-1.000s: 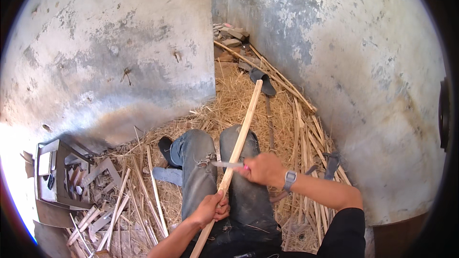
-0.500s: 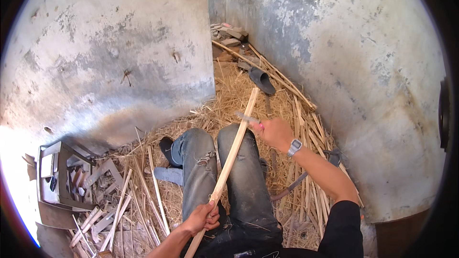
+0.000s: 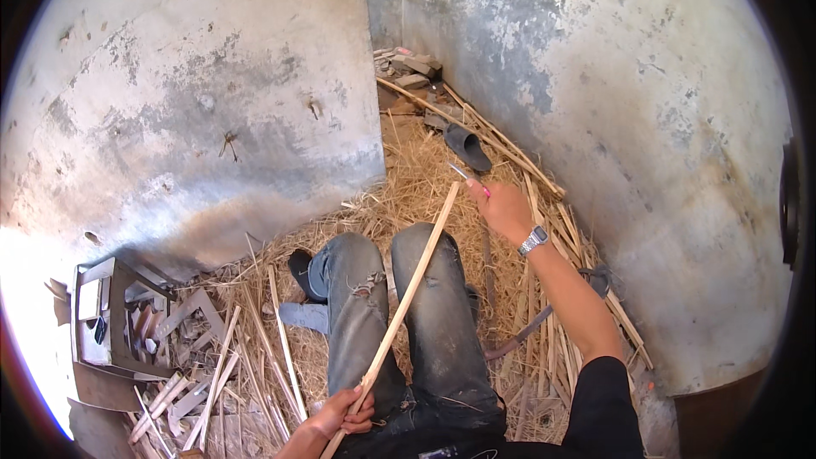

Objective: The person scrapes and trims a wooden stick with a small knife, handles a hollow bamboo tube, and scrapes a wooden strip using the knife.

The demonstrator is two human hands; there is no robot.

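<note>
My left hand (image 3: pixel 345 412) is wrapped round the lower part of a long pale wooden strip (image 3: pixel 410 296). The strip slants up and away across my right thigh, its far end beyond the knee. A small knife (image 3: pixel 459 171) with a bit of pink showing at its handle is gripped in my right hand (image 3: pixel 505 209). The blade points up and left, just past the far tip of the strip; whether it touches cannot be made out. Most of the handle is hidden by my fingers.
Shavings (image 3: pixel 416 149) cover the floor. A dark clog (image 3: pixel 467 147) lies beyond the knife. Long strips lie along the right wall (image 3: pixel 646 161), others at left beside a wooden frame (image 3: pixel 119 314). A curved strap (image 3: pixel 520 337) lies right of my legs. Bricks (image 3: pixel 412 68) are piled in the corner.
My right hand has moved the knife forward along the strip to its far end. My left hand and the strip have shifted slightly down, and the strip shows a narrower side.
</note>
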